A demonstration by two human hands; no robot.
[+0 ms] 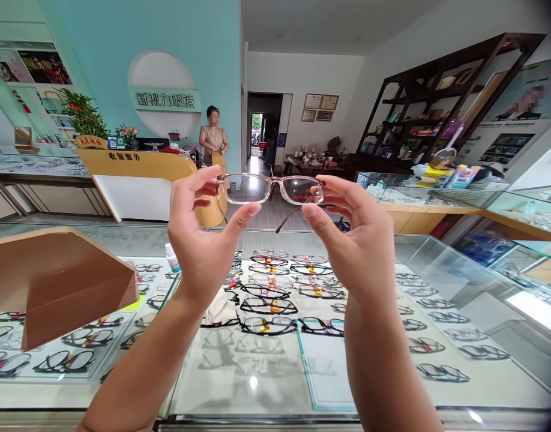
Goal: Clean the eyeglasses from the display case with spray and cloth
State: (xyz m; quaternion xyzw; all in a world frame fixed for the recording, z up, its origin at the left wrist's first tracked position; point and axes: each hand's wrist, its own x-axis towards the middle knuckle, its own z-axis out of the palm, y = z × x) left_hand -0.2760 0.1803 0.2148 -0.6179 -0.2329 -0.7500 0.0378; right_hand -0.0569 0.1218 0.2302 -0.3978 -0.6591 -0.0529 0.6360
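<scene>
I hold a pair of clear-framed glasses (270, 189) up at eye level, lenses facing me, temples hanging down behind. My left hand (202, 237) pinches the left end of the frame between thumb and fingers. At the right end my right hand (353, 237) grips the frame the same way. Both hands are raised above a glass display counter (257, 372).
Rows of spectacle frames (269, 306) lie inside the counter. A brown stand (59, 288) sits on the glass at left, with a small white bottle (171, 258) beside it. A person (213, 141) stands by a yellow reception desk (140, 180). Dark shelving (437, 102) fills the right.
</scene>
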